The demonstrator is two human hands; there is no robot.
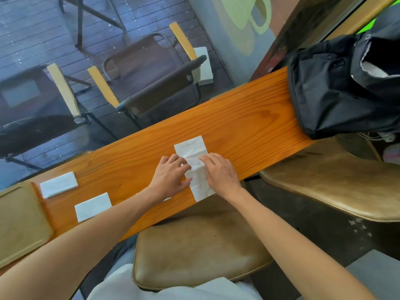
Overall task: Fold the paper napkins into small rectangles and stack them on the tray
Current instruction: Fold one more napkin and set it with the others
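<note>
A long strip of paper napkin point(194, 167) lies across the orange wooden counter point(249, 124), its near end poking just past the counter's edge over a tan padded stool point(194, 245). Both hands press on its middle: the left hand point(171, 176) lies on the strip's left side and the right hand point(218, 172) on its right side, fingers fairly straight and flat on the paper, holding nothing closed. My guess is the person is flattening a crease before the next fold. The risk I see is the tissue itself: it is thin, soft and already wrinkled, so a sideways drag of the fingers could bunch or tear it, and an uneven crease would give a crooked rectangle. The overhanging end could also droop or slip toward the stool if the pressure lets go. Off to the left, two folded napkins sit apart on the wood, a far one point(58, 184) and a nearer one point(93, 206), crisp white small rectangles, not yet stacked. The brown tray point(19, 221), smooth with rounded corners and a low rim, waits at the far left, just beside them. A limp black fabric bag point(337, 87) slumps on the counter's right end.
</note>
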